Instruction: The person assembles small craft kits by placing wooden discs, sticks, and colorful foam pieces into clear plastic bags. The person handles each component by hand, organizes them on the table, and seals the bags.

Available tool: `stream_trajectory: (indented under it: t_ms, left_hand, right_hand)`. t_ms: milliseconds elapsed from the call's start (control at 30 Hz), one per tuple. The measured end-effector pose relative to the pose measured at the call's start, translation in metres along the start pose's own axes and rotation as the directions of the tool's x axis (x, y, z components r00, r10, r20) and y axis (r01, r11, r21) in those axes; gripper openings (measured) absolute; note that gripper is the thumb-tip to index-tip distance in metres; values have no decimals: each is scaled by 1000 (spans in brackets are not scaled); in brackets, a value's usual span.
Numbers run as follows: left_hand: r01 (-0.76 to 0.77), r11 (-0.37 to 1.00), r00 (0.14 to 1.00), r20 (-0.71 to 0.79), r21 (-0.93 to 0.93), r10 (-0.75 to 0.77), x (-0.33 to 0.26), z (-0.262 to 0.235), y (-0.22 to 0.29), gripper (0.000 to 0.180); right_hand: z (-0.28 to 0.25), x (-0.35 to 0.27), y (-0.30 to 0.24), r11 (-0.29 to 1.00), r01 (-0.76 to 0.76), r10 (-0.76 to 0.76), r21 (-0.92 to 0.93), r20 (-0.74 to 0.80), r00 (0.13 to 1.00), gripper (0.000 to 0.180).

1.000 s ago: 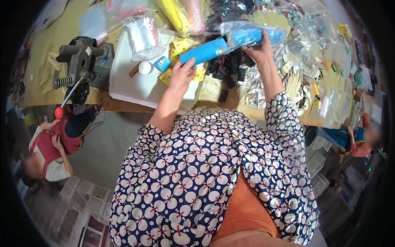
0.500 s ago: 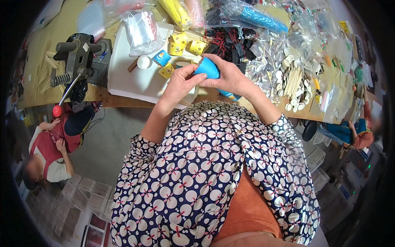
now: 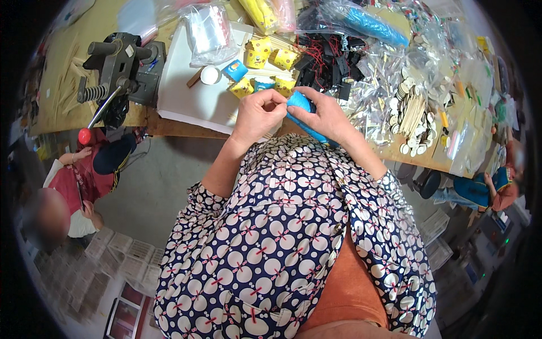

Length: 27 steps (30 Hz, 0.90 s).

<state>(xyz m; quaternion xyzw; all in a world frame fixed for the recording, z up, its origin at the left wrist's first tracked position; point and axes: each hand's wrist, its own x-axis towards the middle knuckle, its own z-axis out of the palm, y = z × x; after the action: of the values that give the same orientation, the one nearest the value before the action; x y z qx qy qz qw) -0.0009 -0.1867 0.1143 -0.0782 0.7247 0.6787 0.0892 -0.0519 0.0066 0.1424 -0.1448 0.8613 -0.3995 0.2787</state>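
My right hand [image 3: 324, 118] holds a blue roll [image 3: 300, 105] close to my chest, above the table's front edge. My left hand [image 3: 258, 114] pinches at the roll's top end with its fingertips. Both forearms come up out of the dotted navy sleeves. Behind my hands, on a white board [image 3: 189, 90], lie several small yellow blocks [image 3: 261, 46], a small blue card [image 3: 234, 70] and a white round lid [image 3: 210, 74].
A black hand press [image 3: 121, 70] with a red knob stands at the table's left. Clear bags of wooden discs and sticks [image 3: 409, 104], black wired parts [image 3: 327, 53] and a bagged blue bundle [image 3: 372, 25] crowd the right. People sit on the floor at left [image 3: 79, 181] and right [image 3: 480, 189].
My hands pulled the blue roll from the bag at the table's back down toward my chest. The bagged bundle stays behind on the table.
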Motion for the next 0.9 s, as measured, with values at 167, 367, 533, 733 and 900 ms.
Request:
stream_trajectory:
  t_ms: [167, 367, 533, 733, 900]
  left_hand:
    - [59, 997, 997, -37, -55, -61, 1, -3, -1, 4]
    - [22, 991, 1000, 4, 135, -23, 2, -9, -1, 5]
    - [-33, 989, 998, -41, 144, 40, 2, -8, 0, 4]
    - [15, 934, 941, -320, 356, 107, 26, -55, -22, 8]
    - [59, 942, 965, -259, 330, 30, 30, -60, -6, 17]
  right_hand:
    - [0, 3, -3, 1000, 3, -3, 8, -9, 1000, 60]
    - [7, 0, 1, 991, 49, -56, -121, -50, 997, 59]
    - [5, 3, 3, 997, -6, 6, -73, 1, 1000, 59]
    - [5, 1, 14, 996, -86, 87, -30, 34, 996, 60]
    - [4, 8, 14, 994, -79, 78, 76, 19, 997, 65]
